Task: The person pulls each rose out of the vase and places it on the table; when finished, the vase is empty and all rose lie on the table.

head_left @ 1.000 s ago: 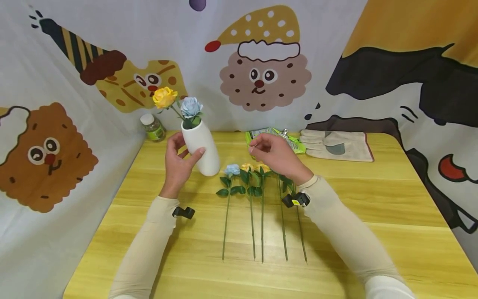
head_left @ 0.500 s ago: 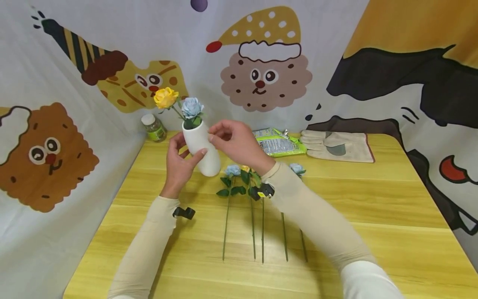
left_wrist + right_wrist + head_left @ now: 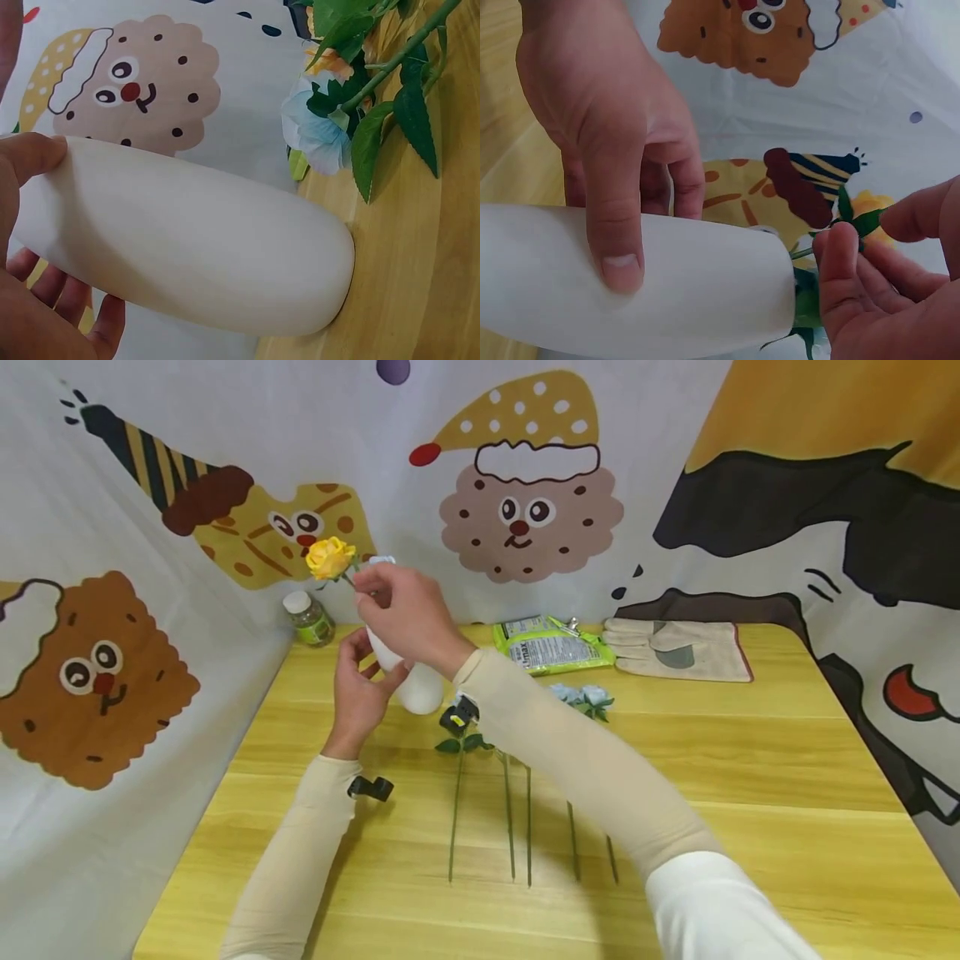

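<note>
A white vase (image 3: 420, 692) stands tilted at the back left of the table, its base on the wood. My left hand (image 3: 356, 697) grips its side, thumb across the front in the right wrist view and fingers behind. A yellow rose (image 3: 330, 560) leans left out of the mouth. Beside it, a light blue rose (image 3: 382, 559) is mostly hidden behind my right hand (image 3: 414, 614). In the right wrist view, the fingers of this hand pinch the yellow rose (image 3: 870, 202) by its stem and leaves, just beyond the vase rim.
Several blue and yellow roses lie side by side, stems (image 3: 453, 810) toward me, partly under my right forearm. Behind them are a green packet (image 3: 555, 647) with a clip and a work glove (image 3: 678, 652). A lidded jar (image 3: 309, 618) stands at the back left.
My right hand has moved left from above the lying roses, past the vase's side, up to the yellow rose at its mouth. My left hand keeps its hold on the vase.
</note>
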Tool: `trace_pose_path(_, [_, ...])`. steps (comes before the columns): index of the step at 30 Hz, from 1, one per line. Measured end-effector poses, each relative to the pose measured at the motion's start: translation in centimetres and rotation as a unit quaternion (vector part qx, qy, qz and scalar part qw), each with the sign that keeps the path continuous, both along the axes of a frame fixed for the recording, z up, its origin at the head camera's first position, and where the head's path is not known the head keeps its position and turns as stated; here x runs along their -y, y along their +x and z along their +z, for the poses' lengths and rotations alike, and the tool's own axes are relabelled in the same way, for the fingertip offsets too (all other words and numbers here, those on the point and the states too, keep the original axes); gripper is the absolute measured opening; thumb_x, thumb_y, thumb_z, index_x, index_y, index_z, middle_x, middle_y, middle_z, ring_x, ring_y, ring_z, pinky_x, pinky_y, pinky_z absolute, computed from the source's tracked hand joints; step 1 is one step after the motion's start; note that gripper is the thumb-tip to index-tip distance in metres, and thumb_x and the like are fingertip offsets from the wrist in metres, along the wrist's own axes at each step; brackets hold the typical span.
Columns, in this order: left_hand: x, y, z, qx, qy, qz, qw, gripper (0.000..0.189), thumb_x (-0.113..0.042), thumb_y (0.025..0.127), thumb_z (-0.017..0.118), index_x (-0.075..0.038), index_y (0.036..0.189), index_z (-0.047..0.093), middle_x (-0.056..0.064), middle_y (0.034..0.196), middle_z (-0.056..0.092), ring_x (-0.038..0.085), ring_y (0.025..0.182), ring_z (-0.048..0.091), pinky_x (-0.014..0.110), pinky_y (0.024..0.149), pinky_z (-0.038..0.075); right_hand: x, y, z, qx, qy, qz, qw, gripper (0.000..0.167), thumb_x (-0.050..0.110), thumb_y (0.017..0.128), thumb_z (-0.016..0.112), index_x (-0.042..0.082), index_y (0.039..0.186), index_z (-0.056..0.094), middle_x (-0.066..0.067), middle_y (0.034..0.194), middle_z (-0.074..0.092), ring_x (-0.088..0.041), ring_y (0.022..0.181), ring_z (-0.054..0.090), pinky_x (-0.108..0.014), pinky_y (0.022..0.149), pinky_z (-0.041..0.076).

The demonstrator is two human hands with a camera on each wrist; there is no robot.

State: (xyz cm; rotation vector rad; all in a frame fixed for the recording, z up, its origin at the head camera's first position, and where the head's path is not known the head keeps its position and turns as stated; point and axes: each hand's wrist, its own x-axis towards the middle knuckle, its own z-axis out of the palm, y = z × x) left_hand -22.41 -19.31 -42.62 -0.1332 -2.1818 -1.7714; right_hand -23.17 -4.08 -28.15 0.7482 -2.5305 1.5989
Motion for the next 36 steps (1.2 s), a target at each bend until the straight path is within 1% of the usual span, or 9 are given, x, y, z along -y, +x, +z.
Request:
trace_pose_path(4, [0.0, 0.0, 0.0, 0.003, 0.003, 0.002, 1.0, 0.073, -0.02, 0.089, 0.086, -0.011, 0.148, 0.045, 0.011, 0.142, 0.052, 0.024, 0.134, 0.051, 0.051, 0.116, 0.045, 0.9, -0.4, 0.2, 0.005, 0.025, -0.021, 0.9994, 0.037, 0.02, 0.108, 0.059, 0.013, 0.144, 0.064, 0.001, 0.141, 0.069, -0.007, 0.111, 0.068, -0.02, 0.095, 0.053])
trace_pose_path(9, [0.2, 0.2, -0.2, -0.018, -0.006, -0.003, 0.9998, 0.067, -0.013, 0.091, 0.083, -0.009, 0.147, 0.046, 0.009, 0.14, 0.052, 0.025, 0.13, 0.052, 0.058, 0.117, 0.044, 2.4, -0.3, 0.6, -0.008, 0.108, -0.022, 0.9939, 0.044, 0.02, 0.109, 0.056, 0.014, 0.153, 0.056, 0.001, 0.149, 0.064, -0.012, 0.116, 0.066, -0.022, 0.095, 0.052])
trace_pose_path(14, [0.2, 0.3, -0.2, -0.034, -0.005, -0.012, 0.9994, 0.067, -0.007, 0.09, 0.083, -0.008, 0.146, 0.047, 0.007, 0.137, 0.053, 0.025, 0.127, 0.053, 0.062, 0.115, 0.045, 3.1, -0.3, 0.6, -0.06, 0.143, -0.027, 0.9876, 0.014, 0.016, 0.105, 0.063, 0.01, 0.115, 0.072, 0.0, 0.113, 0.074, -0.014, 0.102, 0.065, -0.025, 0.087, 0.05])
trace_pose_path(16, [0.2, 0.3, -0.2, -0.029, -0.006, -0.012, 0.9995, 0.067, -0.009, 0.09, 0.084, -0.008, 0.147, 0.046, 0.007, 0.139, 0.053, 0.025, 0.128, 0.052, 0.062, 0.115, 0.045, 3.0, -0.3, 0.3, -0.079, 0.135, -0.033, 0.9872, 0.006, 0.012, 0.103, 0.065, 0.011, 0.099, 0.07, 0.003, 0.098, 0.072, -0.014, 0.091, 0.062, -0.027, 0.081, 0.047])
trace_pose_path(18, [0.2, 0.3, -0.1, -0.021, -0.007, -0.009, 0.9997, 0.068, -0.012, 0.091, 0.084, -0.008, 0.147, 0.046, 0.009, 0.14, 0.052, 0.026, 0.13, 0.052, 0.062, 0.115, 0.044, 2.8, -0.3, 0.1, -0.097, 0.124, -0.042, 0.9866, 0.008, 0.01, 0.101, 0.066, 0.013, 0.097, 0.072, 0.005, 0.093, 0.071, -0.012, 0.086, 0.061, -0.026, 0.079, 0.045])
trace_pose_path(22, [0.2, 0.3, 0.0, -0.007, -0.009, -0.003, 0.9999, 0.071, -0.018, 0.091, 0.084, -0.008, 0.148, 0.044, 0.012, 0.142, 0.05, 0.027, 0.133, 0.05, 0.062, 0.116, 0.042, 2.3, 0.1, 0.0, -0.106, 0.095, -0.051, 0.9885, 0.014, 0.012, 0.103, 0.064, 0.014, 0.112, 0.074, 0.005, 0.092, 0.072, -0.01, 0.084, 0.062, -0.025, 0.078, 0.046])
trace_pose_path(26, [0.2, 0.2, -0.1, -0.005, -0.004, 0.001, 1.0, 0.07, -0.019, 0.091, 0.084, -0.009, 0.148, 0.045, 0.012, 0.141, 0.051, 0.026, 0.133, 0.05, 0.058, 0.117, 0.043, 1.8, 0.6, 0.2, -0.081, 0.051, -0.062, 0.9935, 0.025, 0.02, 0.105, 0.065, 0.016, 0.129, 0.072, 0.005, 0.102, 0.075, -0.007, 0.091, 0.067, -0.023, 0.081, 0.051])
trace_pose_path(31, [0.0, 0.2, 0.0, -0.011, 0.0, -0.001, 0.9999, 0.067, -0.016, 0.091, 0.084, -0.008, 0.146, 0.046, 0.011, 0.138, 0.052, 0.023, 0.131, 0.051, 0.053, 0.115, 0.045, 1.1, 0.9, 0.0, -0.076, -0.029, -0.08, 0.9934, 0.026, 0.026, 0.106, 0.067, 0.018, 0.13, 0.073, 0.003, 0.106, 0.079, -0.007, 0.094, 0.072, -0.023, 0.086, 0.054])
trace_pose_path(36, [-0.1, 0.2, 0.0, -0.013, -0.003, 0.005, 0.9999, 0.07, -0.016, 0.09, 0.085, -0.008, 0.147, 0.046, 0.011, 0.138, 0.054, 0.023, 0.13, 0.053, 0.051, 0.114, 0.046, 0.4, 0.9, -0.6, -0.118, -0.096, -0.108, 0.9824, 0.021, 0.024, 0.104, 0.07, 0.014, 0.121, 0.077, 0.0, 0.099, 0.08, -0.01, 0.088, 0.074, -0.021, 0.081, 0.056])
